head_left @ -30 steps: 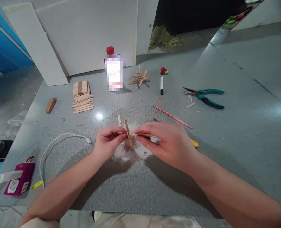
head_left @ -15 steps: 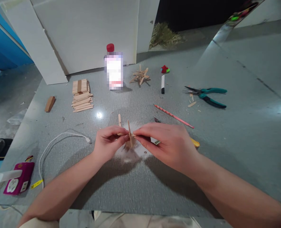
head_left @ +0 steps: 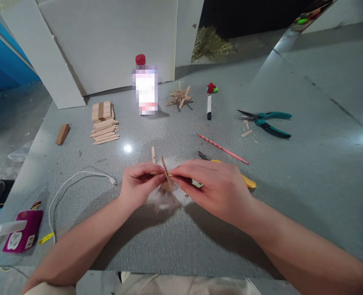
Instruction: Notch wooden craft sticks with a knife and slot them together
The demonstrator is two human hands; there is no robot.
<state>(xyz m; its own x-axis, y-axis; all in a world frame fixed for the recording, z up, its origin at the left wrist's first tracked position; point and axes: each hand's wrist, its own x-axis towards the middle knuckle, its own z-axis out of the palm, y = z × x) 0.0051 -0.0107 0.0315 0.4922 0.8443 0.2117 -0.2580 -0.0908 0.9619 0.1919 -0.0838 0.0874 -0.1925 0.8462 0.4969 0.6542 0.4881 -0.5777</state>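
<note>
Far left: magenta power strip [head_left: 23, 236], white charging cable [head_left: 77, 180], stack of flat wooden craft sticks [head_left: 104, 123]. Centre, over the grey table [head_left: 169, 246]: your left hand [head_left: 138, 184] and right hand [head_left: 212, 186] meet, fingertips of both pinched shut on a small crossed assembly of wooden craft sticks [head_left: 166, 175], held just above the tabletop. Right: pink pencil [head_left: 222, 149], teal-handled pliers [head_left: 265, 121].

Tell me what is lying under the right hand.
Under the right hand lies a yellow-handled knife: its blade tip and handle end stick out. Its middle is covered by the hand.
</note>
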